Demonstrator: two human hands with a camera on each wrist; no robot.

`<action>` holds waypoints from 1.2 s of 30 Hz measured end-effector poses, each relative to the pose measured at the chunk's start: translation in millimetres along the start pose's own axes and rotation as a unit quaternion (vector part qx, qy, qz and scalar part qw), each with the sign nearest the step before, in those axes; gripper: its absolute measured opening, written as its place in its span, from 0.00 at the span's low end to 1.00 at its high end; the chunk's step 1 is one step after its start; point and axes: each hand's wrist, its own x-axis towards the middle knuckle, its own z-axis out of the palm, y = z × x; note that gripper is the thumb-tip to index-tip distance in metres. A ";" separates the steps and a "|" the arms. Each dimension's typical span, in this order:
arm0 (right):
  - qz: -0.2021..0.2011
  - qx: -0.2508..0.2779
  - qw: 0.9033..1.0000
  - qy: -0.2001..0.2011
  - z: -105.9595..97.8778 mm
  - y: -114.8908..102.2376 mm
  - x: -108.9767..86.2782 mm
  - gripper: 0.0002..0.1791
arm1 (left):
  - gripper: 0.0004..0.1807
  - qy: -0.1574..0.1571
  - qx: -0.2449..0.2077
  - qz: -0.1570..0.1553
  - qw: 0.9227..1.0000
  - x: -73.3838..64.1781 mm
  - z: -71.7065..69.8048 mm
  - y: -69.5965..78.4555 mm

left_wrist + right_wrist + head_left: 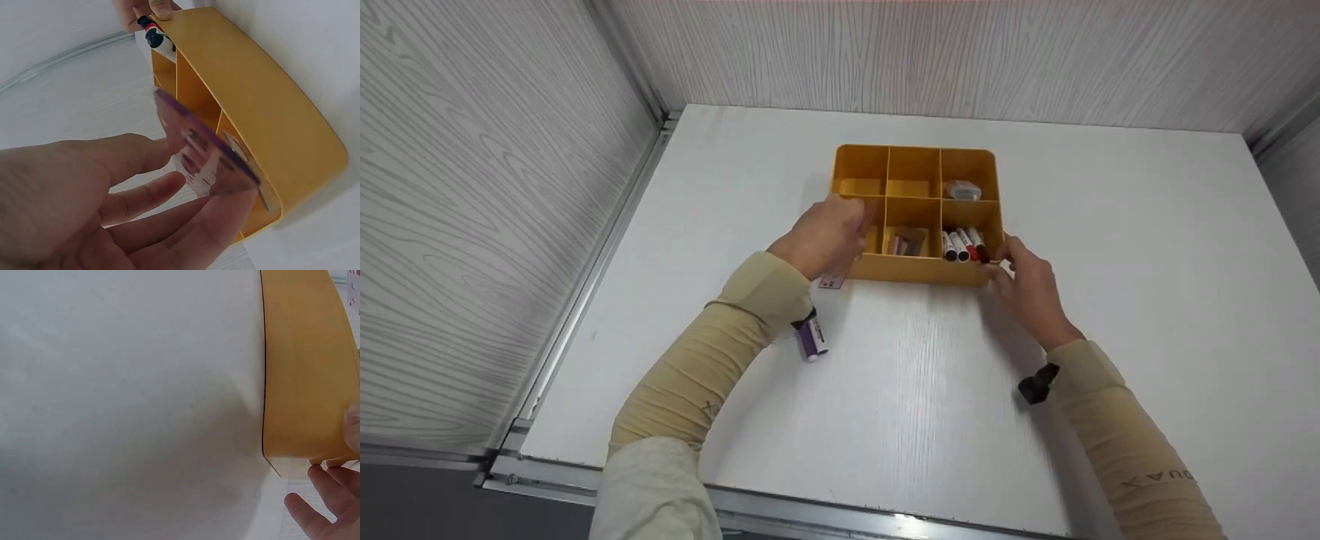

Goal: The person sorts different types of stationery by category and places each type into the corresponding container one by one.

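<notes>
A yellow six-compartment organizer box (915, 270) stands on the white table. My left hand (825, 232) is over its near-left compartment and pinches a thin, see-through pinkish-purple printed card or packet (205, 149) between thumb and fingers. At the near-right corner, my right hand (1027, 289) grips the box, its thumb on the front wall and fingers at the side. Several white markers (960, 244) with black and red ends lie in the near-right compartment. Small flat pieces (906, 241) sit in the near-middle one. A small clear case (963, 190) occupies the far-right one.
A short purple-and-white item (812, 339) lies on the table beside my left wrist, partly covered by the wrist strap; its kind is unclear. Pale wood-patterned panels (825, 60) wall the table at the back and left. A metal rail (810, 514) edges the front.
</notes>
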 end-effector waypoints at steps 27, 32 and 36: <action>-0.003 0.008 1.000 0.001 3.1 0.9 -0.4 0.09 | 0.13 -0.066 0.095 -0.064 0.991 49.8 -2.3 30.5; -0.007 0.005 1.000 0.003 3.2 0.9 -0.1 0.09 | 0.15 -0.066 0.109 -0.080 0.989 58.8 2.9 28.9; -0.005 0.003 1.000 0.009 2.1 0.4 -0.4 0.10 | 0.17 -0.058 0.104 -0.096 0.988 65.0 5.4 27.6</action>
